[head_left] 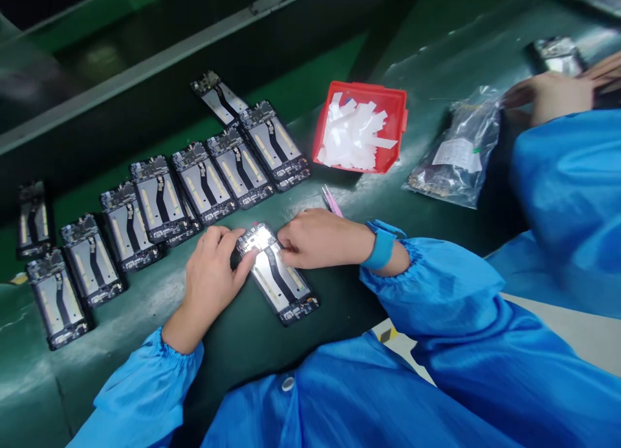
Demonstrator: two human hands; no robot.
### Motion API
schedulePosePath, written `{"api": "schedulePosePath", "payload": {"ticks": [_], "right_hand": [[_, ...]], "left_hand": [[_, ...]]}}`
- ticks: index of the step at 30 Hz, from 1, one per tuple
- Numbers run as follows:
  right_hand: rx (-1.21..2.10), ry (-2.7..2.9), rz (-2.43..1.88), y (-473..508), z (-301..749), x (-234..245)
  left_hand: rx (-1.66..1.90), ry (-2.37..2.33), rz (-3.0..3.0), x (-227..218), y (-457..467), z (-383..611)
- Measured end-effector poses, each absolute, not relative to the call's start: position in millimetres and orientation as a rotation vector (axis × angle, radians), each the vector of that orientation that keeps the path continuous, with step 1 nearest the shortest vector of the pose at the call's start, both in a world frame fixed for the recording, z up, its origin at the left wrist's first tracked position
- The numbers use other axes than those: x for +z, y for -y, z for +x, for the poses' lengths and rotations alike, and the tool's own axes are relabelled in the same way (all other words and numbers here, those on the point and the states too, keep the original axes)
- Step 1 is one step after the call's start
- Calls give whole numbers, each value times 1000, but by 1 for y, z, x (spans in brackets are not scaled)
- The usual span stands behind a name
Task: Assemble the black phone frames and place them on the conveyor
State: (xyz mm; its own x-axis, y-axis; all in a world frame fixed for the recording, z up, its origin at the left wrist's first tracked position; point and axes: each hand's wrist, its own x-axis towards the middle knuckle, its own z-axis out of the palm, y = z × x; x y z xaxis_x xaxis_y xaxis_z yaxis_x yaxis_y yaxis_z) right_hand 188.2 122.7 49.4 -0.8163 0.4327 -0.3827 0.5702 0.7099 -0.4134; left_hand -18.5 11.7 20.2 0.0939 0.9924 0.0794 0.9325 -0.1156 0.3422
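Observation:
In front of me on the bench lies an opened smartphone [277, 277], its circuit board, silver plate and black flex cable exposed. My left hand [216, 267] holds its upper left side, with the index finger at the top corner and the thumb over the board. At the upper right edge, my right hand [325, 238] has its fingers closed and pressed against the phone; what the fingertips pinch is hidden. Pink tweezers [332, 201] stick out from behind my right hand, tips pointing away. Whether that hand holds them or they lie on the bench, I cannot tell.
Several similar opened phones [201, 183] lie in a slanting row at the left and back. A red tray [402, 121] holds white strips. Right of it is a clear plastic bag [456, 154] with a label. A co-worker's hand [553, 97] touches another phone [557, 55].

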Motion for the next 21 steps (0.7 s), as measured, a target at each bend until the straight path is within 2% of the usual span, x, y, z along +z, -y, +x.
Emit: {"api": "schedulePosePath", "payload": {"ticks": [4,7,9,14,18,21], "right_hand": [[-1090,-2705,816,-131,192,57],[-1504,-2673,828,-136,202,65],[-1812,-2555,936,-137,205,65],[-2359,-2278,1218,-127,186,38],[-2540,-2187,1220,-113,160,14],[-2622,-2149,1300,-111,149,7]], "left_hand": [[697,-1864,1996,17,-10,-21],[1084,-1776,1655,10,-6,-21],[1221,-1652,1437,7,-2,-19],[1224,-1409,1152,11,-1,-9],[1379,-1436,906,24,-9,-17],[1326,-1368,784,37,-11,-28]]}}
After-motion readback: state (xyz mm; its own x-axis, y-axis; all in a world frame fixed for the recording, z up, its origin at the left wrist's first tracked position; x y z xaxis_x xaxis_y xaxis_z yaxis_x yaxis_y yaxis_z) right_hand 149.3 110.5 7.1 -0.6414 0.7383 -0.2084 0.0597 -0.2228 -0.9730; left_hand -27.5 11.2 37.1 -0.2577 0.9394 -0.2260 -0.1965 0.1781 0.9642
